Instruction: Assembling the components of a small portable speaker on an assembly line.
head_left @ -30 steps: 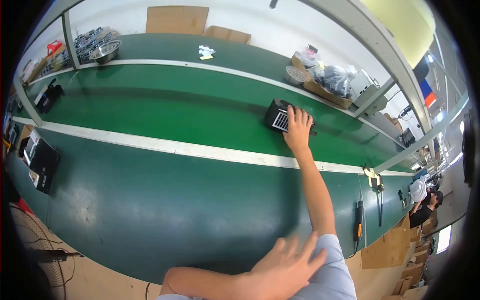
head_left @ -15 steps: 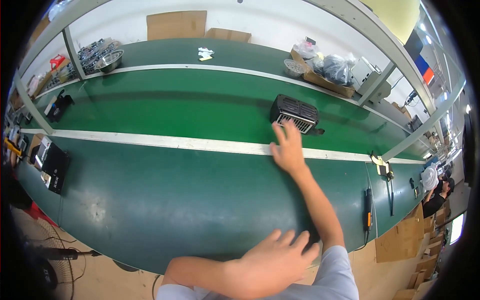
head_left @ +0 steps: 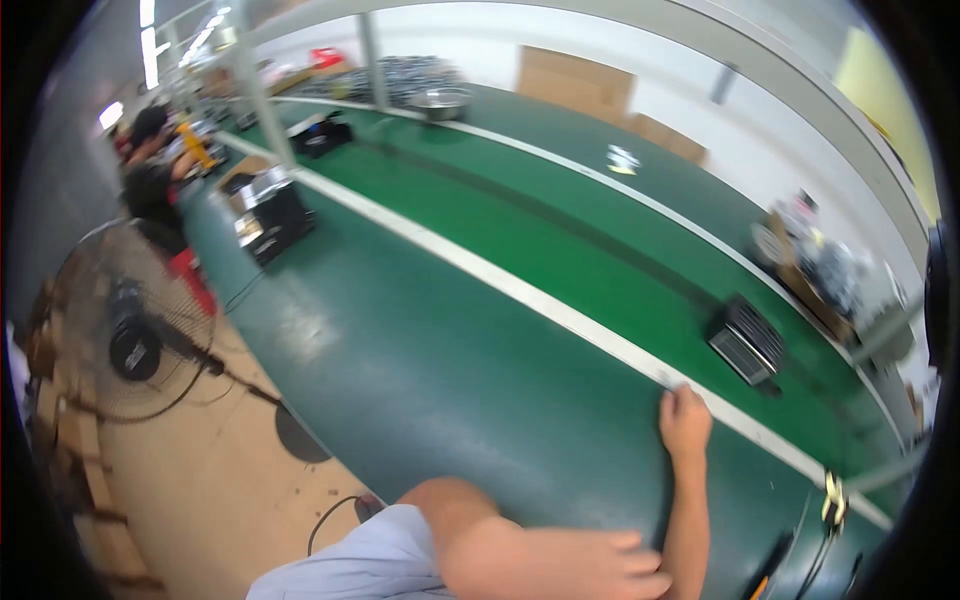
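My right hand (head_left: 687,420) is at the white strip (head_left: 560,318) that runs along the green belt, its fingers curled in and nothing visible in them. Beyond it on the belt stands a black slotted box with a pale grille (head_left: 745,340), apart from the hand. At the lower edge my left hand (head_left: 590,562) hangs in front of my right forearm. It is somewhat blurred; its fingers are loosely bent and apart, and it holds nothing.
A black box (head_left: 278,222) stands at the bench's left end. Behind the belt are a metal bowl (head_left: 440,103) and a carton with plastic bags (head_left: 820,290). A pen-shaped tool (head_left: 768,570) lies at right. A floor fan (head_left: 140,320) and another person (head_left: 152,180) are at left.
The view has swung to the left, bringing in the fan and another person. My right hand has drawn back from the slotted box to the white strip, and its fingers have curled.
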`<state>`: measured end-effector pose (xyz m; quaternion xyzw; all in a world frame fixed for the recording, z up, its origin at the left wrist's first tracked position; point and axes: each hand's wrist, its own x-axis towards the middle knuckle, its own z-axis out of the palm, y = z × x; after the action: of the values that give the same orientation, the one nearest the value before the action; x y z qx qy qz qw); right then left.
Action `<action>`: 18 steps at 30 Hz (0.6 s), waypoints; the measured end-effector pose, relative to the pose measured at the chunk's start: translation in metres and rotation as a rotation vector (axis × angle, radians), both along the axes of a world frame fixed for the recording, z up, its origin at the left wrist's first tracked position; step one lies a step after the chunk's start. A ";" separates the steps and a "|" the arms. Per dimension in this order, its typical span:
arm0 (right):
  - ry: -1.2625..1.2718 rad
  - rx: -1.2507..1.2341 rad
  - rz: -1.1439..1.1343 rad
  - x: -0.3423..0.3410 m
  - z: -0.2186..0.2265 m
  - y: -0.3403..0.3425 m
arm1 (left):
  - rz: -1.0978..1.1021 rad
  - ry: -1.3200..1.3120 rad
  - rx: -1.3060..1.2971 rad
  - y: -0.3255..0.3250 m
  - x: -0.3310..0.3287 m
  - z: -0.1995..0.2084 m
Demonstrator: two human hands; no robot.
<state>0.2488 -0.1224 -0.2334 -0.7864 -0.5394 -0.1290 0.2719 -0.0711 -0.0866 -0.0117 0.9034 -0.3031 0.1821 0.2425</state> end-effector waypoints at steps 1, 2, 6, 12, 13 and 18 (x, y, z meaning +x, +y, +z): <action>-0.020 -0.057 -0.046 0.002 0.003 -0.003 | 0.041 0.011 0.008 0.004 -0.001 -0.003; -0.002 -0.067 -0.029 -0.003 0.007 0.000 | -0.102 0.020 0.001 0.008 -0.005 -0.007; 0.030 -0.086 -0.002 -0.011 0.007 0.013 | -0.239 0.036 0.088 0.009 -0.009 -0.020; 0.040 -0.074 0.003 -0.003 0.004 0.009 | -0.143 0.102 0.077 0.017 -0.016 -0.015; 0.050 -0.087 -0.015 -0.001 0.005 0.007 | -0.228 0.105 0.014 0.022 -0.017 -0.016; 0.056 -0.106 -0.033 0.000 -0.003 0.012 | -0.168 -0.216 -0.001 0.024 -0.036 -0.058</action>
<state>0.2485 -0.1101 -0.2369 -0.8119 -0.5245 -0.0826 0.2428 -0.1069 -0.0625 -0.0699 0.8498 -0.4021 0.2576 0.2231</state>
